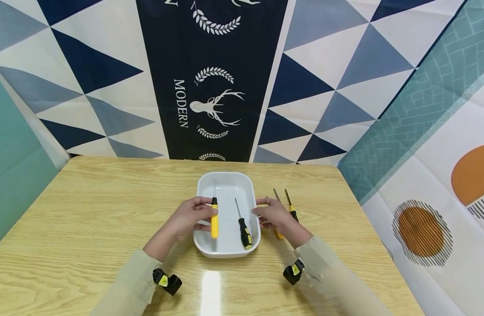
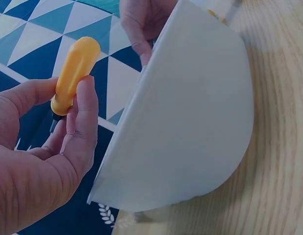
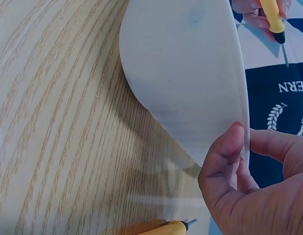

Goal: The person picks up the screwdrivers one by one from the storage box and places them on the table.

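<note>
My left hand [image 1: 189, 217] pinches a screwdriver [image 1: 214, 221] by its yellow handle, over the left side of a white plastic basin [image 1: 227, 253]. Its thin shaft points away from me. The left wrist view shows the rounded butt of the yellow handle [image 2: 80, 58] between thumb and fingers, above the rim. On the right, my other hand [image 1: 274, 216] pinches the basin's rim, thumb and fingertips on either side of the wall [image 3: 190, 63]. Inside the basin lies a black and yellow screwdriver [image 1: 245, 232], its tip toward the far end.
Right of the basin, a black and yellow screwdriver [image 1: 291, 208] and another with a yellow-orange handle [image 1: 279, 235] lie on the wooden table [image 1: 107, 210], partly hidden by my right hand. Patterned cloth [image 1: 210, 87] hangs behind the table's far edge.
</note>
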{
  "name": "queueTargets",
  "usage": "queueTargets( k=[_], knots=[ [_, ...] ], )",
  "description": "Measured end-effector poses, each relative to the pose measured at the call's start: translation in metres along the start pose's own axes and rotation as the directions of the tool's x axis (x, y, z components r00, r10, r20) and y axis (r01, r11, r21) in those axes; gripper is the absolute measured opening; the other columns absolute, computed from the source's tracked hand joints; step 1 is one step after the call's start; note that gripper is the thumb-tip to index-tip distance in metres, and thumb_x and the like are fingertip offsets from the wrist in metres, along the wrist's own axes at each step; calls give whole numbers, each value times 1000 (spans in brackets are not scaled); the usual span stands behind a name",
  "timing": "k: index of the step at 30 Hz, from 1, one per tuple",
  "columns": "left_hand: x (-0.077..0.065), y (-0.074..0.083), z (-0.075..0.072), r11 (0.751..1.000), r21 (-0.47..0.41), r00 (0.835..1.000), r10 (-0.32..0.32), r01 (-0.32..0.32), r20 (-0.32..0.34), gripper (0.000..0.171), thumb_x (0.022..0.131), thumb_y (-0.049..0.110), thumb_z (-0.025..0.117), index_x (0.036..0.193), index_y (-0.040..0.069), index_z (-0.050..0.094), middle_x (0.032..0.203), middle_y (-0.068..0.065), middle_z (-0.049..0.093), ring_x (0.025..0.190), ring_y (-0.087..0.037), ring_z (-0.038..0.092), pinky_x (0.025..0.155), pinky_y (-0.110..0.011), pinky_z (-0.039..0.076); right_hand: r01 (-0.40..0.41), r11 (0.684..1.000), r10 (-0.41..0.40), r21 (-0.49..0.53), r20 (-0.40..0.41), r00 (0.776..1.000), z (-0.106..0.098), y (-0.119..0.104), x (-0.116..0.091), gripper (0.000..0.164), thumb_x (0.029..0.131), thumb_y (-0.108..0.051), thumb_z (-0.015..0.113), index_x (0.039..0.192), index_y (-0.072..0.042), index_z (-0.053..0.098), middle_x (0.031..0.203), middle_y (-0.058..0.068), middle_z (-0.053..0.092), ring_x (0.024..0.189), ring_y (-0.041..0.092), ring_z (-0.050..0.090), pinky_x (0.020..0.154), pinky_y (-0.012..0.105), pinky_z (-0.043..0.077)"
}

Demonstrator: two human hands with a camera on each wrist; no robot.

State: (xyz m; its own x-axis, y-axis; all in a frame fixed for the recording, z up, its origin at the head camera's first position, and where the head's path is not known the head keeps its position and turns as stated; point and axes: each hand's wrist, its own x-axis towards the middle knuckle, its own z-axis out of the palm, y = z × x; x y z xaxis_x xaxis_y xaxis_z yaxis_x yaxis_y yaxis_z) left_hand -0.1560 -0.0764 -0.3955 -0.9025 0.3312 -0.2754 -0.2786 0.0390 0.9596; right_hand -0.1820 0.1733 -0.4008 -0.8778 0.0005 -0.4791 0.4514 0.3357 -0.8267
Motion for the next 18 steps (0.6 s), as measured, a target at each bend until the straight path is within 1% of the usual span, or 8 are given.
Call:
queueTargets(
  k=[3,8,13,15,18],
  knots=[
    [-2,1,-6,1000,-4,1000,10,-10,6,50,88,15,62,131,-1,43,102,-8,61,81,-15,62,72,-32,58,2,1000,-2,1,-1,1000,0,0,0,39,89,-14,61,126,-9,51,82,8,62,59,13,55,55,26,48],
    [-6,1,-17,1000,-2,1000,16,-16,10,49,90,16,61,131,0,41,108,-14,60,83,-15,62,72,-31,58,7,1000,-7,0,1,1000,-1,1,-1,40,89,-15,62,127,-9,51,83,8,63,59,13,56,55,26,48],
    [-10,-1,-29,1000,20,1000,21,-21,13,52,91,17,60,134,-1,38,106,-9,60,85,-15,61,73,-32,57,1,1000,-1,4,2,1000,0,2,-1,39,89,-15,61,127,-10,51,83,8,63,60,14,56,55,26,48],
    [-12,-1,-35,999,27,1000,20,-20,9,54,91,18,60,135,-1,36,109,-12,59,85,-15,62,75,-33,57,-5,1000,5,5,-4,1000,0,2,0,39,89,-15,61,127,-10,52,83,8,63,60,15,55,55,26,48],
    [-15,-2,-42,999,40,1000,24,-24,5,57,91,19,60,137,-3,34,116,-19,57,87,-15,62,78,-35,57,-9,1000,10,4,-8,1000,-1,3,1,39,89,-15,61,127,-11,52,82,8,62,60,15,55,56,26,48]
  ],
)
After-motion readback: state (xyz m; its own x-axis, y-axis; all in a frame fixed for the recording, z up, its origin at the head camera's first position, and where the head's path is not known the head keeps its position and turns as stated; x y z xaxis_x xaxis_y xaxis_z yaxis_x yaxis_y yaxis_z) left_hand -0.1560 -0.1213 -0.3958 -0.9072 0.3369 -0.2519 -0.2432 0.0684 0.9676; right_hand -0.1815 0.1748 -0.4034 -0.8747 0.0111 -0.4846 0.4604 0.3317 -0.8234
